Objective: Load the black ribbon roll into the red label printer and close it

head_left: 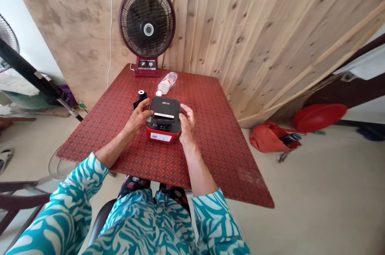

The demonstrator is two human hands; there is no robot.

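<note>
Between my two hands a small red and black receipt printer sits on the patterned red table. Its dark lid faces up, with a narrow white strip across the slot, and a white label is stuck on the red front. My left hand holds the printer's left side, thumb over the top edge. On the opposite side my right hand grips it with fingers curled around the edge. Just behind my left hand stands a dark roll with a white core.
A clear plastic bottle lies behind the printer. At the table's far edge stands a maroon fan before the wooden wall. A red bag and a red basin are on the floor to the right, a dark wooden chair to the left.
</note>
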